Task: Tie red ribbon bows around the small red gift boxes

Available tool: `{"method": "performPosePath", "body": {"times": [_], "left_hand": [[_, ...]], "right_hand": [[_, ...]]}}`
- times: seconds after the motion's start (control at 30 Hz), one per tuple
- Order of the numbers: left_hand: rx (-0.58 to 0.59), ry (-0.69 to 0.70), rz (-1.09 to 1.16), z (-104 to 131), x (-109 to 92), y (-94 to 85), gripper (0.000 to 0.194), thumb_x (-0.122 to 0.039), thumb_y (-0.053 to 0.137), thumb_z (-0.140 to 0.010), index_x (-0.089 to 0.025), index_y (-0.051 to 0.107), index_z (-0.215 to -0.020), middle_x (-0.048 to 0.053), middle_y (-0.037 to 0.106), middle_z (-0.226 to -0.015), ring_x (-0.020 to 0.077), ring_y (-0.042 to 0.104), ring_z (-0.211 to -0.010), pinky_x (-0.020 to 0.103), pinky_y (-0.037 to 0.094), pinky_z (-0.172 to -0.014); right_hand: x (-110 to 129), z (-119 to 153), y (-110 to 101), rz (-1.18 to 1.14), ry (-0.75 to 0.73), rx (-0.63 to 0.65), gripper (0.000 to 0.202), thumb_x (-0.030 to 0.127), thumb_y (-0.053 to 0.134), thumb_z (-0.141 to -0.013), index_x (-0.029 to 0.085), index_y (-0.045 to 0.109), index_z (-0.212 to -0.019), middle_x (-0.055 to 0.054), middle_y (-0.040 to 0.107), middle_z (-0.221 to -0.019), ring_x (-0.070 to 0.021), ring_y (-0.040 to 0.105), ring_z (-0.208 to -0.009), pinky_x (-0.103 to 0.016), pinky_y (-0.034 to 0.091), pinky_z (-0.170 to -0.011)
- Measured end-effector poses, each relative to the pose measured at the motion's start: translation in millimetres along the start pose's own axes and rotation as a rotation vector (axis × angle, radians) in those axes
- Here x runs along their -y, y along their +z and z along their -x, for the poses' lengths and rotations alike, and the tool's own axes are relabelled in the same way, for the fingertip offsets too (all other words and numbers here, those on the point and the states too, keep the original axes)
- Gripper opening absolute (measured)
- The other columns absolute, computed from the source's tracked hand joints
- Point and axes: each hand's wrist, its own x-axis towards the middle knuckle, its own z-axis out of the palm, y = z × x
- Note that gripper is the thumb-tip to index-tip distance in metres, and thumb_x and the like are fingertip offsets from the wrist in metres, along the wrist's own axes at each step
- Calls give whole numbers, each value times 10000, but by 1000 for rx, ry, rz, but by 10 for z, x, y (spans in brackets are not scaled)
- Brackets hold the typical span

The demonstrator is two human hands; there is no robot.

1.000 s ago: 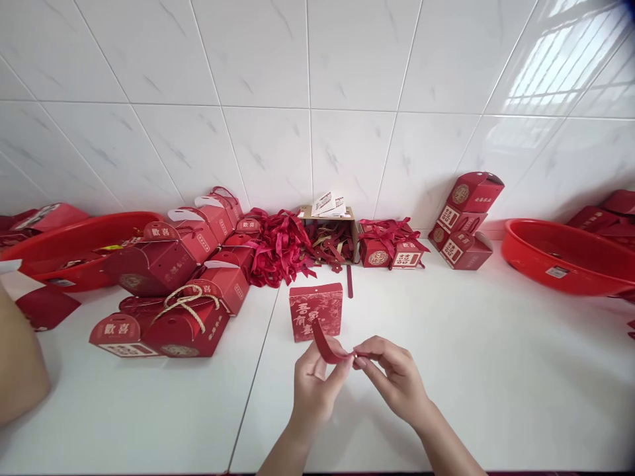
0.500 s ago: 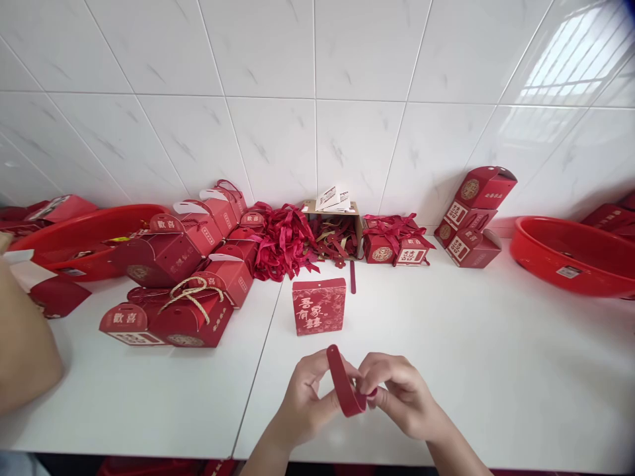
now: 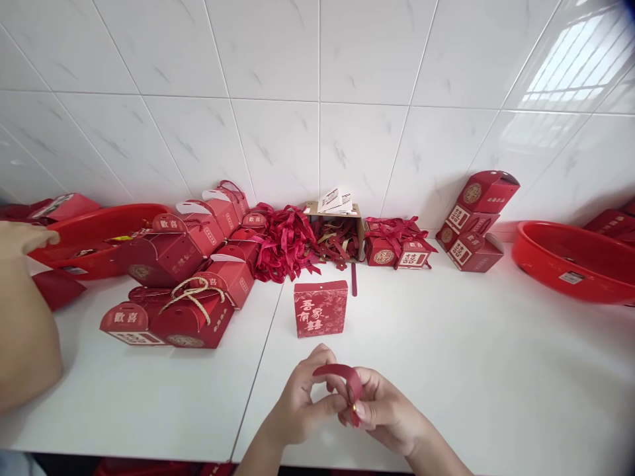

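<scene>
A dark red strap (image 3: 342, 371) is bent into an arch between my hands, just above the table's front part. My left hand (image 3: 302, 403) has its fingers and thumb closed around the strap's near part. My right hand (image 3: 384, 410) pinches the strap's lower end, where a small gold-coloured spot shows beside the thumb. Beyond my hands a red box with pale lettering (image 3: 321, 309) stands upright. Another red strip (image 3: 354, 279) lies flat behind that box.
Red gift boxes (image 3: 193, 317) crowd the left, near a red basin (image 3: 99, 261) and another person's arm (image 3: 27, 317). Red ribbons (image 3: 285, 244) and an open carton of straps (image 3: 340, 241) line the wall. Stacked boxes (image 3: 476, 221) and a second basin (image 3: 575, 264) stand right.
The strap has turned from standing up with a looped bottom to an arch curving over to the left. My right hand has moved slightly down. The other person's hand now shows by the left basin.
</scene>
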Motion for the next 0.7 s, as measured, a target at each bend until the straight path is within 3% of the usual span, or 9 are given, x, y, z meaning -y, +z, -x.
{"method": "performPosePath", "body": {"times": [0.07, 0.13, 0.2, 0.27, 0.33, 0.47, 0.53, 0.63, 0.7], "left_hand": [[-173, 93, -83, -67, -3, -101, 146, -332, 609, -857, -212, 573, -783, 31, 508, -841, 197, 504, -869, 336, 423, -804], [-484, 128, -233, -179, 2, -241, 122, -310, 619, -845, -232, 530, -871, 56, 516, -1056, 234, 492, -1066, 379, 398, -905], [-685, 71, -412, -330, 26, -407, 287, -291, 660, -807, -257, 504, -1045, 78, 471, -1254, 270, 416, -1231, 420, 359, -978], [-644, -7, -489, -489, 71, -568, 565, -294, 692, -772, -279, 411, -1262, 97, 417, -1382, 285, 364, -1310, 447, 340, -1018], [-524, -49, -436, -618, 126, -684, 684, -301, 688, -770, -278, 338, -1357, 105, 450, -1385, 276, 410, -1296, 442, 355, -1026], [-379, -92, -286, -700, 211, -681, 296, -313, 623, -827, -218, 589, -1105, 71, 644, -1074, 226, 615, -1011, 357, 470, -892], [-382, -99, -278, -662, 237, -580, 153, -317, 610, -841, -197, 638, -931, 55, 656, -939, 207, 631, -905, 330, 488, -830], [-429, -80, -257, -565, 270, -392, 146, -329, 608, -845, -187, 639, -850, 69, 618, -976, 212, 609, -955, 307, 491, -800], [-455, -61, -230, -505, 288, -280, 160, -334, 606, -845, -180, 633, -811, 85, 588, -1055, 223, 590, -1020, 296, 494, -797]], "right_hand": [[29, 20, 23, 75, -78, -30, 257, 303, 799, -731, 164, 583, -740, 35, 552, -606, -58, 435, -525, -202, 309, -550], [74, 48, 33, 185, -169, -28, 185, 272, 746, -797, 177, 591, -759, 21, 590, -650, -76, 511, -576, -218, 365, -595], [130, 80, 33, 304, -261, -10, 121, 258, 692, -848, 195, 607, -792, 9, 610, -703, -99, 566, -643, -251, 415, -655], [192, 107, 30, 420, -331, 1, 78, 254, 644, -885, 215, 621, -822, 1, 618, -748, -114, 581, -682, -276, 440, -684], [257, 124, 32, 579, -382, -16, 68, 234, 608, -907, 237, 636, -844, -6, 628, -772, -126, 577, -712, -286, 447, -693], [358, 127, 15, 969, -529, -95, 124, 193, 570, -920, 270, 655, -872, -16, 646, -795, -152, 572, -762, -324, 451, -767], [377, 114, -28, 1130, -607, -207, 120, 197, 580, -908, 271, 664, -865, -54, 635, -974, -194, 581, -932, -366, 450, -846], [366, 63, -130, 1315, -678, -402, 116, 207, 579, -897, 260, 665, -840, -80, 474, -1335, -282, 407, -1270, -458, 393, -974], [344, 4, -196, 1384, -699, -455, 124, 198, 561, -900, 255, 659, -850, -69, 388, -1430, -304, 312, -1343, -508, 357, -1011]]}}
